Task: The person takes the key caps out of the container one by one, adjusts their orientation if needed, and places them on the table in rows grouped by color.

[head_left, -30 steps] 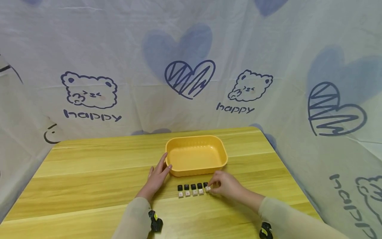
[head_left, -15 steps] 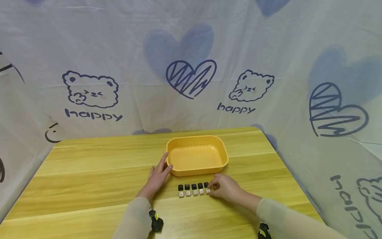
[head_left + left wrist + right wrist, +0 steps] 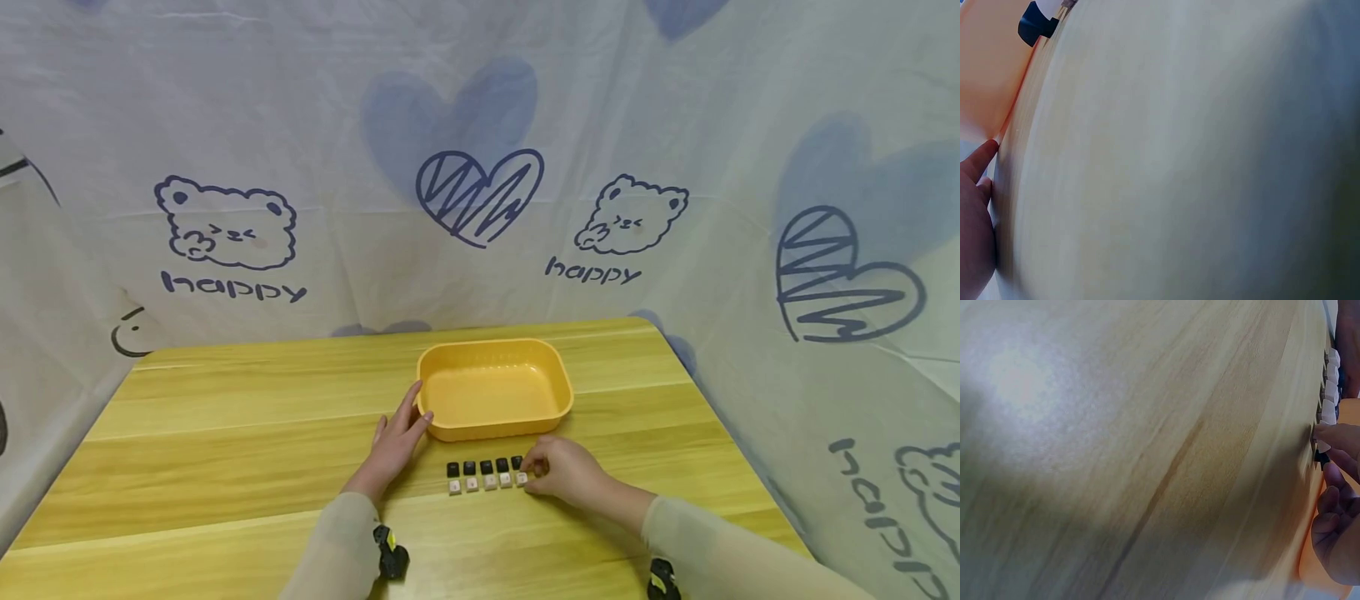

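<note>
Two short rows of keycaps lie on the wooden table, a black keycap row (image 3: 486,467) behind a white keycap row (image 3: 490,482). My right hand (image 3: 573,477) pinches the white keycap (image 3: 521,479) at the right end of the front row, between thumb and index finger. In the right wrist view the right hand (image 3: 1341,506) partly covers this keycap, and its other fingers are curled. My left hand (image 3: 393,452) rests against the left side of the yellow plastic bin (image 3: 495,432), fingers extended and thumb near its front left corner.
Behind the keycaps stands the bin, with nothing visible inside it. The wooden table (image 3: 247,450) extends widely to the left and ends at a straight edge on the right. A patterned cloth (image 3: 352,275) hangs behind it.
One second ago the right-end white keycap sat slightly raised and askew in my right fingers; now it stands down in line with its row. My left hand stays put.
</note>
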`<state>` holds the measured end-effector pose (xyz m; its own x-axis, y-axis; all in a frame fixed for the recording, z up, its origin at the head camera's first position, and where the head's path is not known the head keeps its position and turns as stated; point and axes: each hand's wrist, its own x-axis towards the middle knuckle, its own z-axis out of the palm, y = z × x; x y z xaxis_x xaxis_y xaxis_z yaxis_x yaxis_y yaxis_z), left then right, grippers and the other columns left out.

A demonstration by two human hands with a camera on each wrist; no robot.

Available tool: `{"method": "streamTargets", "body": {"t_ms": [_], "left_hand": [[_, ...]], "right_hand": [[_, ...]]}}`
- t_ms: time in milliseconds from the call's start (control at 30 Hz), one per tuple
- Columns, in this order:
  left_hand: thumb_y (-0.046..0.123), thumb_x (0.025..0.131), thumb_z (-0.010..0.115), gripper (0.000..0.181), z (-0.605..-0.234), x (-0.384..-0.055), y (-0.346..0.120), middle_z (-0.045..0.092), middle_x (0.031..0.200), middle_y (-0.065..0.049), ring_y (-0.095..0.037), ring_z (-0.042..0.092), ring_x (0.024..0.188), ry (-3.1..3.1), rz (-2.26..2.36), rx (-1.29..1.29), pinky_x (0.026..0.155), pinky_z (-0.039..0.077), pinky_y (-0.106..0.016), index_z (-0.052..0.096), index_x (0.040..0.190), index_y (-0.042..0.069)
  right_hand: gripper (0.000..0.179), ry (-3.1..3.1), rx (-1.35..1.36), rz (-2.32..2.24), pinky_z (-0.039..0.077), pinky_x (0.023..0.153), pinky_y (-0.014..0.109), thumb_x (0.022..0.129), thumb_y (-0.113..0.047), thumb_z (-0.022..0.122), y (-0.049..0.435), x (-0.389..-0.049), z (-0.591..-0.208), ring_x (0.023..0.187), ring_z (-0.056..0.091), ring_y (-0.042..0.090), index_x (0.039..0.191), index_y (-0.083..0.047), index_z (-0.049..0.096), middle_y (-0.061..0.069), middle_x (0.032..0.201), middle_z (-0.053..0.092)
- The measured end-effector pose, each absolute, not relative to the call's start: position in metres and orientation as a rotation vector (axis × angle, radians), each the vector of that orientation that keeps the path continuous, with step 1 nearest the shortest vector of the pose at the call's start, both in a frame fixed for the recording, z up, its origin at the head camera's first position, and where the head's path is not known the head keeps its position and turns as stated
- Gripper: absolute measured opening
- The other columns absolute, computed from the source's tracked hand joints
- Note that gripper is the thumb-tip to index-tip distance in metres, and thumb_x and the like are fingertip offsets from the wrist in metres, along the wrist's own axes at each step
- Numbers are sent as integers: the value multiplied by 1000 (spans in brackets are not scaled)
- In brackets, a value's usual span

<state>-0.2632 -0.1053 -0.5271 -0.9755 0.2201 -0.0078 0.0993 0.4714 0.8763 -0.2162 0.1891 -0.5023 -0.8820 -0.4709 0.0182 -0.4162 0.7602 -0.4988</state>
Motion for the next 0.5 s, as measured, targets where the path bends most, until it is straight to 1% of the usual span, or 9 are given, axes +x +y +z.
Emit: {"method": "streamTargets", "body": {"t_ms": [200, 300, 400, 500], "left_hand": [[36, 105, 43, 63, -527, -262, -110, 38, 150, -19, -31, 29, 142, 2579, 1539, 265, 113, -11, -55, 12, 158, 23], [37, 105, 44, 63, -528, -263, -112, 39, 149, -18, -30, 31, 141, 2556, 1552, 255, 114, -12, -53, 12, 158, 24], [37, 104, 46, 65, -530, -265, -113, 40, 149, -20, -31, 32, 140, 2523, 1581, 262, 113, -13, -54, 12, 158, 24], [38, 104, 47, 67, -532, -267, -110, 38, 150, -22, -33, 32, 140, 2498, 1599, 278, 113, -13, -56, 11, 158, 24]], "right_hand": [[20, 2834, -732, -784, 45, 61, 25, 74, -17, 85, 186, -217, -498, 68, 50, 5, 90, -13, 74, -9, 76, 55], [20, 2834, -728, -808, 47, 62, 25, 76, -16, 84, 186, -216, -489, 71, 53, 8, 93, -11, 75, -8, 79, 56], [20, 2866, -730, -802, 48, 64, 26, 77, -15, 83, 188, -217, -481, 74, 57, 12, 95, -11, 74, -7, 82, 58], [20, 2931, -722, -748, 48, 64, 27, 78, -18, 83, 194, -219, -474, 74, 58, 14, 95, -12, 74, -8, 82, 58]]}}
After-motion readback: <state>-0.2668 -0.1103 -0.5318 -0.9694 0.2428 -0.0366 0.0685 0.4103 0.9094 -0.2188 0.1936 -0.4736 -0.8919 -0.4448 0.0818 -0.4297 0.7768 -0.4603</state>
